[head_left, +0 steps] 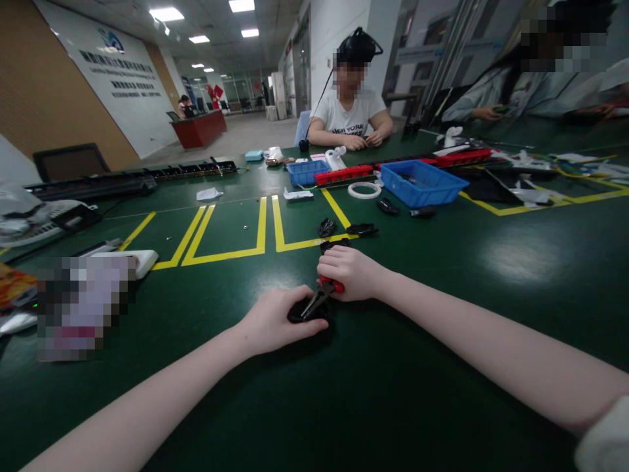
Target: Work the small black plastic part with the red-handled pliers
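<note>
My right hand [350,272] is wrapped round the red handles of a pair of needle-nose pliers [318,300]. The pliers' grey jaws point down and left, onto a small black part [297,312]. That part sits between the thumb and fingers of my left hand [275,320], which is closed on it. What the jaw tips grip is too small to make out. Just beyond my right hand lie more black pieces, one black part [326,227] and another black part [362,229].
Yellow tape [226,255] marks the green table [393,393]. Farther back are a blue bin [417,187], a smaller blue bin [308,173], a white tape roll [364,190] and a red strip [344,175]. A person [351,118] sits opposite; another sits at the right.
</note>
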`<state>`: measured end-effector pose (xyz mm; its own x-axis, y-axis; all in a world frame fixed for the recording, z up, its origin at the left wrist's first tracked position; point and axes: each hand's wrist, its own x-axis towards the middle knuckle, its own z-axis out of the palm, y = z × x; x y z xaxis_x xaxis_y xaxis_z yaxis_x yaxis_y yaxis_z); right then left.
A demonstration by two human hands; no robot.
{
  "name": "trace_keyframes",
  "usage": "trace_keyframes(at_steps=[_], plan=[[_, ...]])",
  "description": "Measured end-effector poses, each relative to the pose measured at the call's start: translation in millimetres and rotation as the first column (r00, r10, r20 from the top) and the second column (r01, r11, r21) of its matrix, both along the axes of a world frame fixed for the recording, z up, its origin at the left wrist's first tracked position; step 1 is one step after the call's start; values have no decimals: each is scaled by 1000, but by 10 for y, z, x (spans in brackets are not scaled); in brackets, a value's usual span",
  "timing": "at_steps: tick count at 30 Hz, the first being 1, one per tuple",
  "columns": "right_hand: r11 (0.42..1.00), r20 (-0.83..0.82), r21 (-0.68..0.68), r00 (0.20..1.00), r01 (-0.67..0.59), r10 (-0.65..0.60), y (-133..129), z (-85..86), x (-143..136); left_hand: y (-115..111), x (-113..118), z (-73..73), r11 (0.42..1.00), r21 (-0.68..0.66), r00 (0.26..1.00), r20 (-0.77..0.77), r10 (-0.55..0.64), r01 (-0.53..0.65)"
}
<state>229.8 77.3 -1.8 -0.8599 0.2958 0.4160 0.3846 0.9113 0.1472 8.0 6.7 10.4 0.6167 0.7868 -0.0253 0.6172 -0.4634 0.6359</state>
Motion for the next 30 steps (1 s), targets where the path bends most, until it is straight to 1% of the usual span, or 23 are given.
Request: trace_keyframes(at_steps=[7,11,17,30], plan=[[1000,14,0,1000,10,-10,-2,-3,9,-4,-4,-3,999,-33,1000,16,1,0],[1000,19,13,1000,7,-7,-8,4,10,-11,-3,-2,1000,-17,1000,7,5,-5],[999,42,42,999,-16,14,-3,11,5,-12,6,10,999,37,999,-47,-28,29],[999,38,45,999,-29,27,-2,10,5,-16,8,8,1000,7,999,-46,-20,21]])
